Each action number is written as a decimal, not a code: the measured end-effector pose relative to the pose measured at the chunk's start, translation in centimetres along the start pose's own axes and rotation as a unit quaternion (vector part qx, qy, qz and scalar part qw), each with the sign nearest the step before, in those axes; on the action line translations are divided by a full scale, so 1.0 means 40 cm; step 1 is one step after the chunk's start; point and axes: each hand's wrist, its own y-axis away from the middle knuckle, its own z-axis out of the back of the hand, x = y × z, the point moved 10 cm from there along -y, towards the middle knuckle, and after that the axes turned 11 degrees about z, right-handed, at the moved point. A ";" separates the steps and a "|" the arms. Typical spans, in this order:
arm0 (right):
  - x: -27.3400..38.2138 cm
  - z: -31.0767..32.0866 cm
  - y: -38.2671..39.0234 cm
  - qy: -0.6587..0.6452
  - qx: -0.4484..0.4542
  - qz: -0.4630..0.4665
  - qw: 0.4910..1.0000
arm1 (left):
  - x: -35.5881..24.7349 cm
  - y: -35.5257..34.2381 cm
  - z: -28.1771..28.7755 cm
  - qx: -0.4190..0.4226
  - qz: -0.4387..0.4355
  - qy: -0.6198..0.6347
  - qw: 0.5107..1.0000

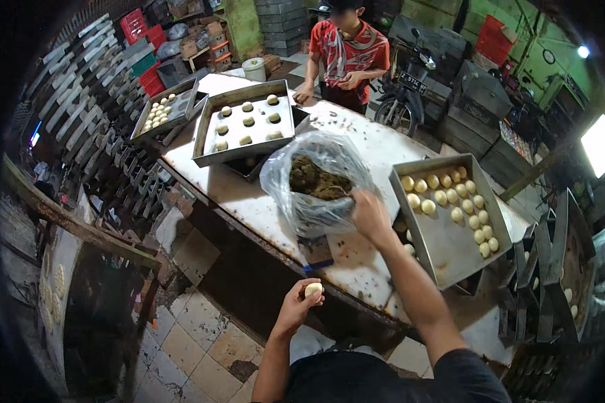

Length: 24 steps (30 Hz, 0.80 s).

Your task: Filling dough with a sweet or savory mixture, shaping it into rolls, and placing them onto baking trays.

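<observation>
My left hand [297, 306] is closed around a pale dough ball [313, 289], held in front of the table's near edge. My right hand [370, 213] reaches over the table to the right side of a clear plastic bag [296, 215]. Its fingers are closed by the bag's opening, and whatever they grip is hidden. Inside the bag lies a dark brown-green, crumbly filling [319, 180]. To the right of that hand, a metal tray [444, 258] holds several dough balls along its far and right sides.
Another metal tray [205, 158] with spaced dough balls stands left of the bag, and a third tray [141, 131] sits beyond it. A blue-edged flat object [318, 264] lies at the near edge. Across the table [343, 121] stands a person in red [376, 50]. Stacked trays [558, 269] are at right.
</observation>
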 end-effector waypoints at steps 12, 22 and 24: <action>0.051 -0.266 -0.328 0.245 0.273 0.160 0.917 | -0.270 -0.067 0.552 -0.143 -0.033 -0.010 0.989; -0.069 -0.206 -0.287 -0.021 0.305 -0.031 0.952 | -0.372 -0.243 0.321 0.027 -0.037 0.014 0.999; -0.085 -0.192 -0.222 -0.113 0.289 -0.083 0.947 | -0.340 -0.226 0.315 0.037 -0.019 0.038 0.998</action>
